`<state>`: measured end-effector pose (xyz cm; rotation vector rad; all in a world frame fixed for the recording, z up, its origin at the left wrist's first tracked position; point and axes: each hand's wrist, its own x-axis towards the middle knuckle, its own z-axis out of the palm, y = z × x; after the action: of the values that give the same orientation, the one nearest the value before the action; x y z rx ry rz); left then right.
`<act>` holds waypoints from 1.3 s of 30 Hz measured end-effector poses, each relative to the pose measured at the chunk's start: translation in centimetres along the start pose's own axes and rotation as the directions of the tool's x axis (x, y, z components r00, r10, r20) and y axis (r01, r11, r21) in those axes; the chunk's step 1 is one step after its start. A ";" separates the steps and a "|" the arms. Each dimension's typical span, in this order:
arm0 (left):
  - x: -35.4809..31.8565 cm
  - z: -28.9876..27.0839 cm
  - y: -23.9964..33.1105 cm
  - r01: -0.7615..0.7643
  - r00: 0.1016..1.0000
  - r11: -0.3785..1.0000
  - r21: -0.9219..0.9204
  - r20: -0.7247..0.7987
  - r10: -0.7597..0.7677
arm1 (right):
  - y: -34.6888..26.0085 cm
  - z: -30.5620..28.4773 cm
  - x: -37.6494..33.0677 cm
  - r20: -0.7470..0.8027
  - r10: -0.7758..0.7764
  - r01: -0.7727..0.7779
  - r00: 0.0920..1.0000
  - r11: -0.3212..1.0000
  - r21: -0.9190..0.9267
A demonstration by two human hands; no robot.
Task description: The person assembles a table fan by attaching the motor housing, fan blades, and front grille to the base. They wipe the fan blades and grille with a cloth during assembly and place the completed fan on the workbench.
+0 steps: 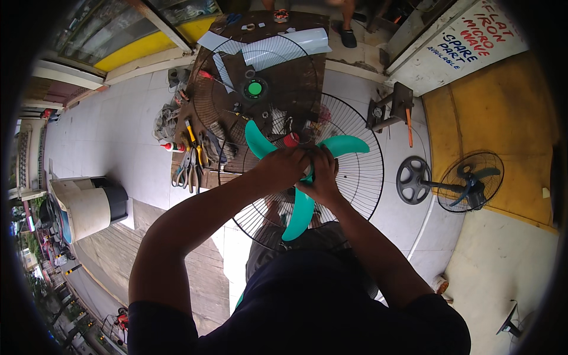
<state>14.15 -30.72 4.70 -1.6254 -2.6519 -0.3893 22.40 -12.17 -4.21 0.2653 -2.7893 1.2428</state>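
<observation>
A green three-bladed fan blade (300, 214) sits in front of a round black wire guard (362, 168). My left hand (286, 164) and my right hand (322, 178) meet at the blade's hub, fingers curled around it. They cover most of the hub, so I cannot see what lies beneath the fingertips. One blade points up-left, another right, and the third down toward my lap. Just beyond my fingers shows a small red round piece (291, 139). A second wire guard with a green centre cap (255, 89) lies farther off on the brown table (228, 29).
Pliers (188, 168), a yellow-handled tool (190, 131) and a red-and-white bottle (172, 147) lie by the table's left edge. White sheets (290, 48) cover its far part. Another standing fan (470, 183) is at right. Someone's foot (348, 36) shows beyond the table.
</observation>
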 end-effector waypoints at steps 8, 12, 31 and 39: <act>2.5 -1.6 0.8 0.467 0.789 0.884 -0.029 0.465 -0.401 | -0.4 -0.1 0.1 0.020 0.027 -0.027 0.999 1.000 -0.001; 1.8 -2.2 0.6 0.252 0.945 0.967 0.036 0.206 -0.254 | -0.1 0.0 0.0 0.019 0.025 -0.025 1.000 1.000 0.000; 1.8 -2.0 0.0 0.112 0.938 0.993 0.039 0.326 -0.119 | -0.5 -0.2 0.3 0.040 0.043 -0.044 0.998 0.999 0.007; 1.6 -2.5 1.0 0.393 0.872 0.918 -0.049 0.338 -0.355 | -0.4 -0.3 0.2 0.072 0.047 -0.046 0.996 0.999 -0.014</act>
<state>13.94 -29.41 7.53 -1.2821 -3.2664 -0.3057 22.28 -12.22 -3.69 0.2510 -2.8789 1.2492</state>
